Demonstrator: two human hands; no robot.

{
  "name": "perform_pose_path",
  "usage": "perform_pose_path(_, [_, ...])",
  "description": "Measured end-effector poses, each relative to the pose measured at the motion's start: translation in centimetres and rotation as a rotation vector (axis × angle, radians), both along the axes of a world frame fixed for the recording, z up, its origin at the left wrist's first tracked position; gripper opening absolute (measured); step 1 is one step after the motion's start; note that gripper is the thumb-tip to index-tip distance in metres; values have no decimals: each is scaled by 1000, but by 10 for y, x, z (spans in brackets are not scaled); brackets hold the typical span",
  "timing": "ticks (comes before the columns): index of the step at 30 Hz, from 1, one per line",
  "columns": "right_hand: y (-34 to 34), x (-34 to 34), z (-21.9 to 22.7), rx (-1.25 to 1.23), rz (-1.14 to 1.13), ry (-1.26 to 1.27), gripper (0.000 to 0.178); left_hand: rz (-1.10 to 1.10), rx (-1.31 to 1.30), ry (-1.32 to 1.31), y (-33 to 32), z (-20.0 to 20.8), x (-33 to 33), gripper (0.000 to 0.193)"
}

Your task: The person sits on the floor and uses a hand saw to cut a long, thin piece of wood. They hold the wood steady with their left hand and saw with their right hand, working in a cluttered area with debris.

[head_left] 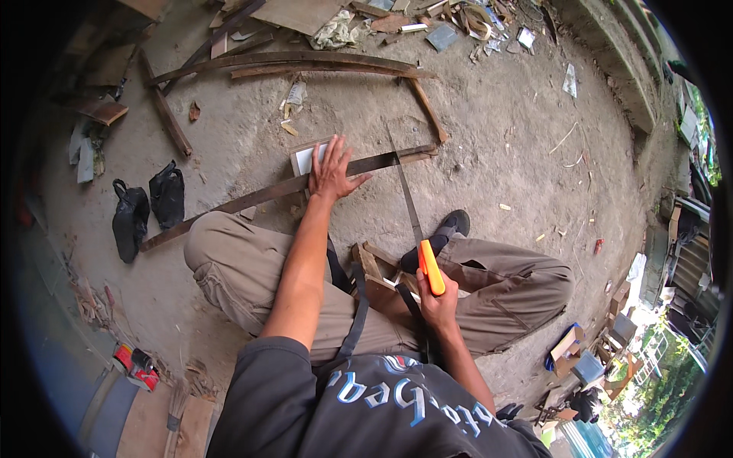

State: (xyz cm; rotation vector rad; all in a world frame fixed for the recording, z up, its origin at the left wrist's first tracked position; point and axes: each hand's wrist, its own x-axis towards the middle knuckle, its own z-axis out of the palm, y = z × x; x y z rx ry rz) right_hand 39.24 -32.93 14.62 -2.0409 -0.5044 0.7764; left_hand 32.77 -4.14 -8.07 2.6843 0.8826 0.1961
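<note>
My right hand (438, 302) is wrapped round the orange handle of a handsaw (410, 200). The saw's blade runs away from me and crosses a long dark wooden strip (267, 191) near its right end. My left hand (330, 171) lies on the strip with fingers spread, pressing it down over a pale box-like block (305, 159). From there the strip slants down to the left, past my left knee. A second, lighter piece of wood (418, 157) shows beside the strip's right end.
Two black bags (131, 219) lie at the left. Long curved boards (305, 59) and a short slat (427, 111) rest on the dirt ahead. Scrap wood and litter (443, 37) cover the far ground. A low wooden seat (368, 262) shows between my legs. A box (566, 347) stands at the right.
</note>
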Motion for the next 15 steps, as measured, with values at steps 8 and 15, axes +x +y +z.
perform_pose_path(8, [-6, -4, -16, 29, 60, -21, 17, -50, 40, -51, 1, -9, -3, 56])
perform_pose_path(15, [-3, -4, -20, 71, 67, -62, 18, -68, 56, 10, 6, 6, 2, 58])
